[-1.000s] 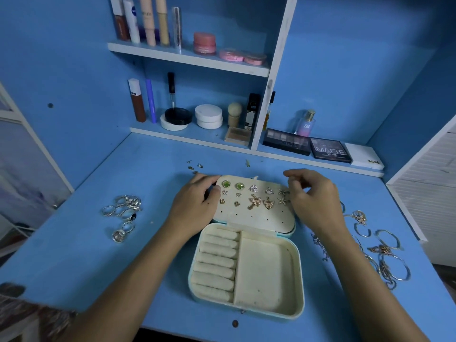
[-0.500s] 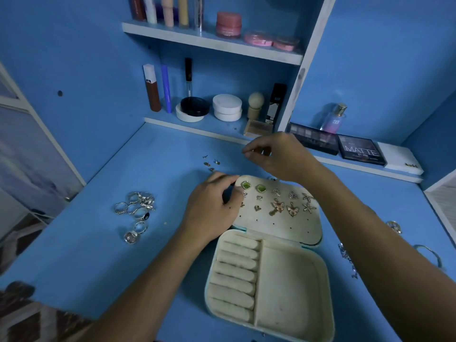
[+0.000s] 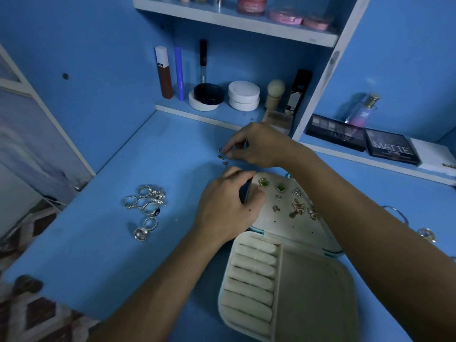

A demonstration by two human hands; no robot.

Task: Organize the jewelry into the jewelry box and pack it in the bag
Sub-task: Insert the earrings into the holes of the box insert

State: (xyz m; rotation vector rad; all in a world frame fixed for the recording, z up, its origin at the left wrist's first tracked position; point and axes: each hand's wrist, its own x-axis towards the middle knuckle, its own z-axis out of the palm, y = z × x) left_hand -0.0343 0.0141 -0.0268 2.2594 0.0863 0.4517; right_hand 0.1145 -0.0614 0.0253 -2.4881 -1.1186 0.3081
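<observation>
Blue desk (image 3: pixel 98 243), blue walls (image 3: pixel 98 70), shelves (image 3: pixel 234 23)

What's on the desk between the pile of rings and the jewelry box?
The left hand, gripping the box lid's edge; otherwise bare blue desk beside the rings, in the head view.

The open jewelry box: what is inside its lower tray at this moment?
The lower tray shows a column of padded ring rolls on its left and one wide compartment on its right; both hold no jewelry. The right forearm covers the tray's far right corner.
</observation>
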